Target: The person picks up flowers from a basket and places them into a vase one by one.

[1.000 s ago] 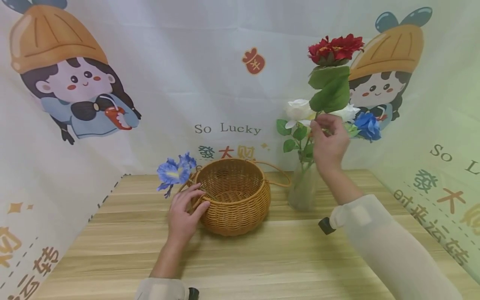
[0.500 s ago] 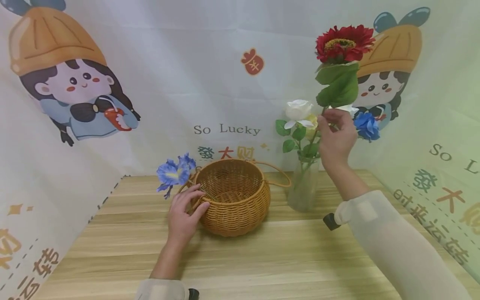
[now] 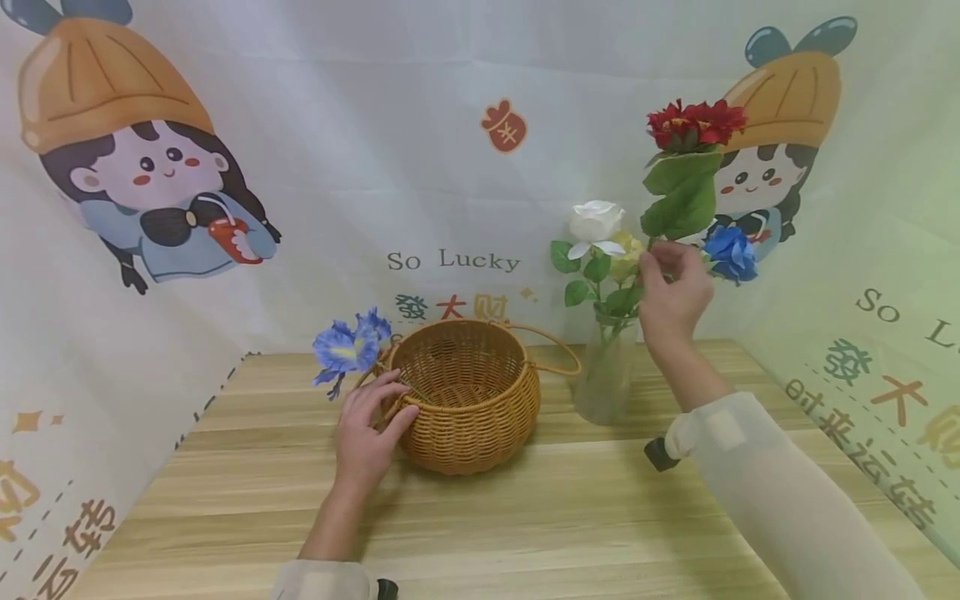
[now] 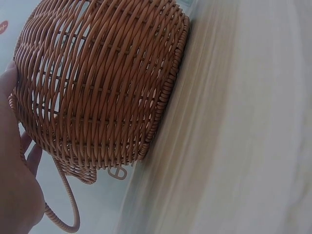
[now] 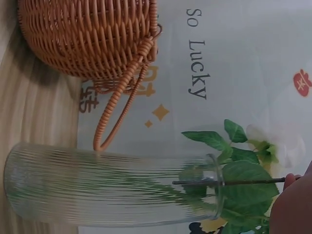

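In the head view my right hand (image 3: 677, 292) pinches the stem of a red flower (image 3: 693, 125) with large green leaves. The flower stands upright above the ribbed glass vase (image 3: 602, 375). In the right wrist view the lower end of its stem (image 5: 195, 183) overlaps the vase mouth; whether it is inside or in front, I cannot tell. A white rose (image 3: 596, 221), a yellow flower (image 3: 625, 257) and a blue flower (image 3: 731, 252) are at the vase. My left hand (image 3: 369, 437) grips the left rim of the wicker basket (image 3: 476, 437), thumb toward the front.
A blue-purple iris (image 3: 348, 346) leans out over the basket's left rim, its stem inside. The basket's handle (image 3: 558, 367) hangs out on the right, close to the vase. Printed cloth (image 3: 337, 167) walls off the back and sides of the wooden table (image 3: 525, 533).
My right hand first went up and slightly right with the red flower, then came down, lowering the bloom and its stem toward the vase. The left hand and basket have stayed put.
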Demonstrator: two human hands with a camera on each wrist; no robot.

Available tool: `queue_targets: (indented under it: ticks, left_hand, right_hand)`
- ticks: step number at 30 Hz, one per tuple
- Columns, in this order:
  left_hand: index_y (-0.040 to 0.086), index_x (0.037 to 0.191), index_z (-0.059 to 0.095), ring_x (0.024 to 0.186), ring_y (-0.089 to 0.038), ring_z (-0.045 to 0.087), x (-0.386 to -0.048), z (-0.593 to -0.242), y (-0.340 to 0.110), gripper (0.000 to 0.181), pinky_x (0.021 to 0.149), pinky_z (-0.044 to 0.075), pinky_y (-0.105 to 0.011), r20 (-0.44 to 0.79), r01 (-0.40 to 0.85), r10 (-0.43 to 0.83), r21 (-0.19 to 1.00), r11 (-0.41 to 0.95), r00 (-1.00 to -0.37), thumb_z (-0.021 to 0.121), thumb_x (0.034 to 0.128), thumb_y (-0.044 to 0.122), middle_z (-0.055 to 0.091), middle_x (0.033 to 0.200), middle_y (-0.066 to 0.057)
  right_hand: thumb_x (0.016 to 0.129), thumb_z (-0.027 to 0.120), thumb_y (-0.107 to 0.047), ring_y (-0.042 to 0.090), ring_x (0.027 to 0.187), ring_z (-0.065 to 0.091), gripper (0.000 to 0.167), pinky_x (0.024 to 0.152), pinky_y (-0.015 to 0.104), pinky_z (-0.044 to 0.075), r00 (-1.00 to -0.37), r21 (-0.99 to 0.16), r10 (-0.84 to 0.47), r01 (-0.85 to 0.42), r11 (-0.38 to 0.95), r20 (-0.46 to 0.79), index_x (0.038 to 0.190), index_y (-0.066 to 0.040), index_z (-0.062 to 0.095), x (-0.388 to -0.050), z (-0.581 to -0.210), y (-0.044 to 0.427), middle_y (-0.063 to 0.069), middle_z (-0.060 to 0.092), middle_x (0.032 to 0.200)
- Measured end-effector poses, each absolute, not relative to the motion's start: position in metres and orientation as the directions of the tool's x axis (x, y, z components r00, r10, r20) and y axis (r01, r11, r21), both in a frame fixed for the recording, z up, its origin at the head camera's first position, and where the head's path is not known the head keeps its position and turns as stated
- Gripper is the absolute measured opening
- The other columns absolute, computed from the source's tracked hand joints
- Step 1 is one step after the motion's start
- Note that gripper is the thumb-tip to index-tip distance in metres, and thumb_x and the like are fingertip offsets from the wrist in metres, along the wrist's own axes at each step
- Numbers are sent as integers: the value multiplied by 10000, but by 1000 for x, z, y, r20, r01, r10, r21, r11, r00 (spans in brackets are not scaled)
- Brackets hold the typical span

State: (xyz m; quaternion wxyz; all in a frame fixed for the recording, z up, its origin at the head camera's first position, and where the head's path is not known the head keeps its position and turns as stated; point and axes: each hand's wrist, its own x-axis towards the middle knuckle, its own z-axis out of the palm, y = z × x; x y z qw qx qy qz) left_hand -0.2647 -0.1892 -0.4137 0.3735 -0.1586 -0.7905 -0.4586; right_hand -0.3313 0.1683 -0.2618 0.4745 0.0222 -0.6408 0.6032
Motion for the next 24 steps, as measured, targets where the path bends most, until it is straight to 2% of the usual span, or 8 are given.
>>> queue_targets:
  ticks: [5, 12, 17, 24]
  left_hand:
    - [133, 1045, 706, 1177, -249, 503, -265, -414, -190, 252, 990, 349, -467, 734, 589, -91, 607, 534, -673, 793, 811, 164, 613, 1307, -29]
    - [133, 1046, 704, 1172, -253, 505, -265, -414, -190, 254, 984, 352, -469, 741, 596, -90, 600, 534, -665, 793, 809, 156, 614, 1304, -33]
    - [130, 1041, 704, 1171, -254, 505, -265, -414, -189, 252, 990, 348, -472, 740, 596, -94, 603, 530, -666, 795, 807, 156, 616, 1302, -34]
    - [140, 1047, 705, 1181, -248, 502, -265, -414, -189, 253, 999, 344, -478, 734, 588, -95, 607, 534, -672, 793, 812, 165, 612, 1308, -17]
  right_hand:
    - [887, 676, -9, 143, 687, 615, 151, 621, 190, 520, -563, -769, 553, -584, 259, 614, 1024, 39, 632, -333, -270, 169, 128, 671, 939]
    - [895, 669, -19, 77, 696, 601, 144, 635, 220, 540, -593, -804, 567, -542, 243, 571, 1028, 18, 627, -335, -279, 169, 68, 653, 929]
    - [887, 669, 2, 68, 672, 587, 168, 611, 185, 514, -599, -812, 567, -526, 253, 565, 1046, 21, 618, -336, -286, 170, 64, 651, 935]
    - [879, 680, -16, 47, 777, 570, 202, 680, 187, 476, -567, -779, 540, -520, 350, 622, 1064, 39, 621, -337, -296, 168, 132, 679, 952]
